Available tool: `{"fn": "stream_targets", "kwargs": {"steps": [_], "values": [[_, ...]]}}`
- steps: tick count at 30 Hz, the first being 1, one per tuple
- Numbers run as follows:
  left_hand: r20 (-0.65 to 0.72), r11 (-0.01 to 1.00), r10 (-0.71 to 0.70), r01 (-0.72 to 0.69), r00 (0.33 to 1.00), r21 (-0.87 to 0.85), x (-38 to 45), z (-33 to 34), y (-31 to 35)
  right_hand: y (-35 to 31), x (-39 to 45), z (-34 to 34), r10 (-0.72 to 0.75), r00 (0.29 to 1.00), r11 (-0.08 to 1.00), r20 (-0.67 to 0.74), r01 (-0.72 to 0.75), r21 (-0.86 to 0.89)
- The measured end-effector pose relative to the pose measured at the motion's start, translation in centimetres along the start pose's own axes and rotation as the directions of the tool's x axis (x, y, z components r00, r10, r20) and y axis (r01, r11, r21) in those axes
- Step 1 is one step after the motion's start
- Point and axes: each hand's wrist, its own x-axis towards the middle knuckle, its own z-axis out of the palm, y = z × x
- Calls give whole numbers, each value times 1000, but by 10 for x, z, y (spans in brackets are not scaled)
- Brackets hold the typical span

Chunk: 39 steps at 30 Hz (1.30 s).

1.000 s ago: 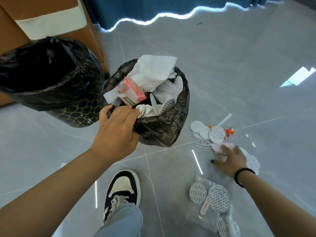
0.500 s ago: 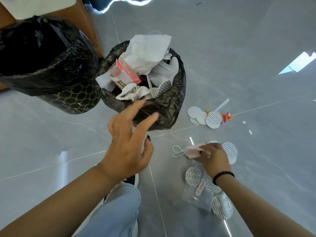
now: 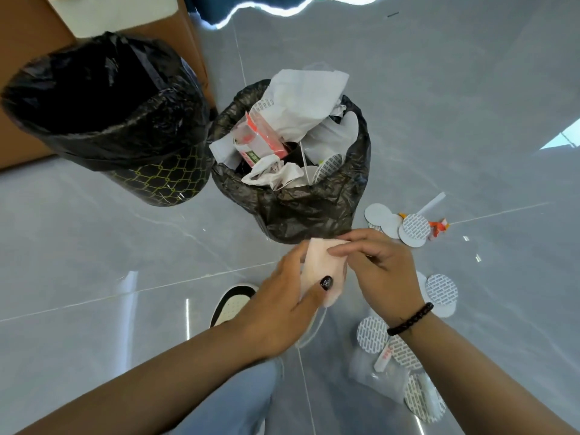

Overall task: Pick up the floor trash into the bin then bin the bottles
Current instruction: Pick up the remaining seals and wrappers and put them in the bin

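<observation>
Both hands hold a pale pink face mask (image 3: 320,268) just in front of the full bin. My left hand (image 3: 292,306) grips its lower side, thumb across the front. My right hand (image 3: 379,271) pinches its upper edge. A white ear loop (image 3: 314,331) hangs below the mask. The small bin (image 3: 292,211), lined with a black bag, is stuffed with white paper, plastic wrappers and a red-and-white packet (image 3: 260,139). Several round white patterned discs (image 3: 408,227) lie on the floor to the right of it. No bottles are in view.
A larger bin (image 3: 157,180) with a black liner and gold lattice pattern stands left of the small one, against brown furniture (image 3: 28,32). More discs (image 3: 439,290) and a clear plastic bag (image 3: 383,375) lie at lower right. My shoe (image 3: 232,302) stands on the grey tiles.
My right hand lifted the pink mask off the floor and brought it up toward the bin. My left hand came off the bin's bag and took hold of the mask too.
</observation>
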Motion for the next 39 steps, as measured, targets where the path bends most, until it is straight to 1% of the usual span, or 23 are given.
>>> {"fn": "stream_targets", "kwargs": {"steps": [2, 4, 6, 8, 10, 13, 14, 16, 18, 19, 21, 22, 24, 25, 26, 27, 29, 30, 31, 33, 35, 37, 39], "values": [[58, 985, -59, 67, 997, -160, -2, 5, -3, -1, -5, 5, 46, 999, 994, -1, -46, 103], [53, 947, -135, 145, 989, -286, -2, 7, -4, 3, -9, 6, 116, 993, 979, 5, -115, 170], [51, 900, -193, 198, 980, -388, -1, 7, -3, 5, -12, 5, 180, 983, 967, 23, -181, 180], [52, 845, -241, 236, 969, -480, 1, 5, -2, 4, -13, 4, 182, 981, 971, 62, -189, 146], [61, 772, -312, 290, 948, -566, 2, 3, -1, 2, -11, 2, 181, 977, 967, 117, -198, 161], [107, 699, -394, 373, 913, -610, 1, 0, 0, -1, -5, 0, 183, 977, 969, 110, -198, 150], [134, 683, -400, 392, 907, -616, 0, -1, -1, -2, -5, 1, 177, 979, 972, 102, -190, 140], [197, 654, -386, 417, 901, -631, -1, -1, -3, -3, -7, 2, 195, 976, 962, 96, -209, 177], [267, 585, -369, 446, 890, -677, -2, 0, 0, 0, -13, 5, 206, 977, 955, 61, -214, 207], [305, 534, -362, 464, 881, -706, -2, -1, 2, 3, -15, 7, 164, 986, 969, 22, -166, 181], [371, 436, -347, 498, 861, -749, -3, -4, 6, 9, -19, 7, -22, 999, 999, -23, 23, 37], [397, 389, -332, 508, 856, -769, -2, -6, 6, 12, -21, 6, -144, 990, 988, -3, 143, -62], [422, 307, -295, 503, 857, -808, -2, -10, 5, 18, -22, 3, -363, 927, 906, 90, 374, -200], [413, 304, -289, 492, 864, -816, -3, -11, 4, 20, -22, 1, -420, 896, 870, 145, 443, -217], [389, 331, -292, 474, 874, -816, -3, -11, 4, 20, -22, 0, -445, 874, 851, 194, 480, -213], [352, 385, -303, 452, 886, -805, -3, -11, 3, 20, -22, -1, -453, 861, 843, 232, 499, -201], [264, 496, -335, 408, 904, -767, -4, -10, 4, 20, -23, -3, -437, 853, 854, 284, 493, -166], [228, 528, -344, 389, 911, -755, -5, -9, 4, 20, -25, -3, -413, 861, 873, 296, 468, -141], [197, 547, -347, 369, 917, -752, -5, -10, 4, 19, -26, -3, -377, 879, 902, 291, 420, -99], [137, 581, -344, 325, 929, -746, -5, -14, 5, 15, -28, -3, -240, 937, 971, 252, 230, 72], [68, 625, -334, 275, 940, -730, -5, -20, 8, 6, -28, -1, -107, 968, 966, 226, 47, 254], [10, 652, -313, 222, 950, -725, -5, -26, 10, -1, -27, 0, -37, 972, 942, 232, -43, 331], [-31, 660, -295, 180, 955, -729, -7, -30, 13, -11, -25, 1, -11, 965, 932, 263, -86, 352]]}}
